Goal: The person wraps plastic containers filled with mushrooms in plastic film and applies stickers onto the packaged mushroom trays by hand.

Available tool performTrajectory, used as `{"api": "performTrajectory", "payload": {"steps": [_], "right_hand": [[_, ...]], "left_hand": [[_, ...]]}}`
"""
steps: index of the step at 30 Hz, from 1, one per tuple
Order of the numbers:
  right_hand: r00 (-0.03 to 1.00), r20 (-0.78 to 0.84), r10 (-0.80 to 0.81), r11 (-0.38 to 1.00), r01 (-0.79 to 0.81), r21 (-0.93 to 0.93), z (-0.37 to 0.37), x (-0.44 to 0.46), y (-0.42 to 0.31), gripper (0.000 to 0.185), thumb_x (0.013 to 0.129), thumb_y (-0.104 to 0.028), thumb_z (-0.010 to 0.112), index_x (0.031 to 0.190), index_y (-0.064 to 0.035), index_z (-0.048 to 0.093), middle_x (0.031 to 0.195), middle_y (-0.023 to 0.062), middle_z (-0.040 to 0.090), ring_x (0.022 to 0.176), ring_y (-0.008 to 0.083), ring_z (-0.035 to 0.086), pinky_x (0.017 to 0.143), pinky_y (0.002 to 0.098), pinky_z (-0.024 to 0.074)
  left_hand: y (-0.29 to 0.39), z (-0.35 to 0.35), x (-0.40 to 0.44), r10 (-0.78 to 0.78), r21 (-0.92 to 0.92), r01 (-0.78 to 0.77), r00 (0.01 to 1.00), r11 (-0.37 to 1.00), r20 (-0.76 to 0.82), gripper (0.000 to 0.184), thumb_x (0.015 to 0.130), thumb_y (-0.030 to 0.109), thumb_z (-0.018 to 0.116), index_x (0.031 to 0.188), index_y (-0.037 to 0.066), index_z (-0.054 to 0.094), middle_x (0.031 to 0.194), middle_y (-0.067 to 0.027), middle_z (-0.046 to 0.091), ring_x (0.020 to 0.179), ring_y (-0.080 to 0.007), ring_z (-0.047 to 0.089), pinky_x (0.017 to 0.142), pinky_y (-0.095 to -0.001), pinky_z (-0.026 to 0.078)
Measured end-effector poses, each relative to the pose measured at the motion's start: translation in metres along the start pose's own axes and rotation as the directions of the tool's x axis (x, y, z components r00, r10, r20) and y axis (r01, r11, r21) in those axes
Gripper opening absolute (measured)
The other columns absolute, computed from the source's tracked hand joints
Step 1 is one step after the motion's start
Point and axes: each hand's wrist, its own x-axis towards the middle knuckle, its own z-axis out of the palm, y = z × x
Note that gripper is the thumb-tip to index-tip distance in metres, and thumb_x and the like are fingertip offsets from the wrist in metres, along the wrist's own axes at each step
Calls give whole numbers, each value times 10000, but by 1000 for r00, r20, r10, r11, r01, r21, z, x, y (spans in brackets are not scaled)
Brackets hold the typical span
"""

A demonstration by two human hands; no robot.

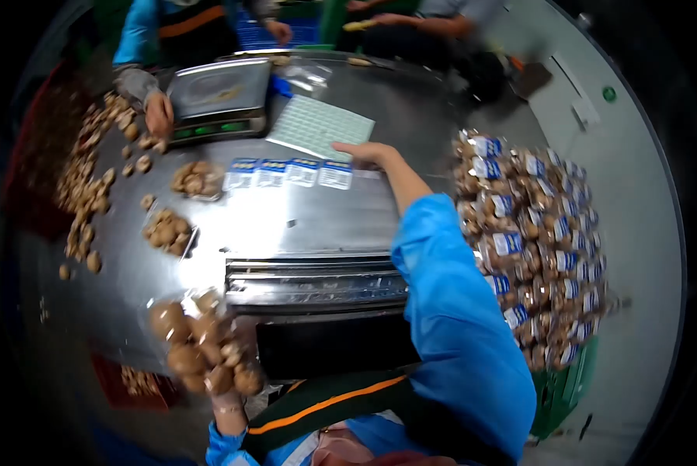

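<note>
Low at the left, my left hand (228, 404) grips a clear plastic pack of brown mushrooms (201, 346) from below; most of its fingers are hidden behind the pack. My right hand (373, 154) reaches across the steel table, fingers stretched out over the lower right edge of a pale green sheet (321, 126). Just beneath that hand lies a blue-and-white label (335, 175), the rightmost of a row of several. No pack is under the right hand.
Loose mushrooms (92, 194) and two open packs (167, 231) lie at the left. A scale (218, 97) stands near a co-worker's hand (159, 115). Several labelled packs (531, 248) are piled at the right above a green crate (570, 388). A metal-barred unit (313, 279) sits at the near edge.
</note>
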Motion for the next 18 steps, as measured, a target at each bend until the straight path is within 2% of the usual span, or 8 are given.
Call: {"api": "performTrajectory", "payload": {"steps": [4,6,8,9,11,13,16,18], "right_hand": [[977,195,-80,915,-6,402,-12,5,10,374,688,-351,744,894,-55,643,794,28,633,658,58,581,597,143,481],[944,119,-307,905,251,343,-14,-6,18,329,695,-270,739,878,-16,640,795,41,633,685,82,588,621,175,486],[879,-218,-424,889,450,87,0,-53,8,272,671,-170,730,864,-3,638,817,62,642,703,131,606,643,233,492],[672,-409,-617,779,596,-196,17,-72,8,183,652,-60,674,828,-23,642,777,80,627,725,207,608,699,302,487],[90,-341,-936,322,612,-723,43,-103,5,147,643,9,585,761,-69,626,729,93,562,780,281,549,846,391,432],[-104,-501,-859,328,640,-695,34,-181,-23,182,628,26,607,784,-68,608,782,88,565,783,262,554,896,413,416],[-20,-700,-714,340,864,-372,0,-278,-27,127,738,36,566,834,-46,578,805,51,562,773,148,554,917,388,430],[452,-593,-667,221,880,421,4,-340,-25,177,735,6,606,892,-54,553,867,40,564,895,146,566,814,313,485]], "left_hand": [[8,16,-14,16,-46,-17,1000,999,-23,693,810,425,474,1337,49,228,1256,-180,378,1123,-326,440,905,-481,398],[7,27,-9,1,-57,-2,1000,998,-6,687,812,441,459,1332,51,239,1250,-178,385,1117,-323,445,908,-485,392],[5,41,1,-11,-66,13,1000,998,29,683,813,458,444,1328,52,250,1244,-175,392,1111,-320,450,912,-489,386],[5,49,5,-14,-73,17,999,997,53,682,814,466,436,1325,53,256,1241,-174,395,1109,-318,453,913,-491,384],[4,65,12,-23,-90,33,994,995,105,680,816,483,421,1321,55,267,1234,-172,402,1103,-315,458,917,-495,378],[2,81,16,-34,-108,51,988,993,150,679,817,500,405,1316,57,278,1228,-170,408,1097,-312,463,920,-499,372],[-2,108,20,-105,-145,142,966,979,238,681,820,525,382,1309,60,294,1218,-167,418,1089,-308,471,926,-505,364],[-10,126,23,-175,-165,239,928,957,330,684,821,541,367,1305,61,305,1212,-165,425,1083,-305,476,929,-509,358]]}}
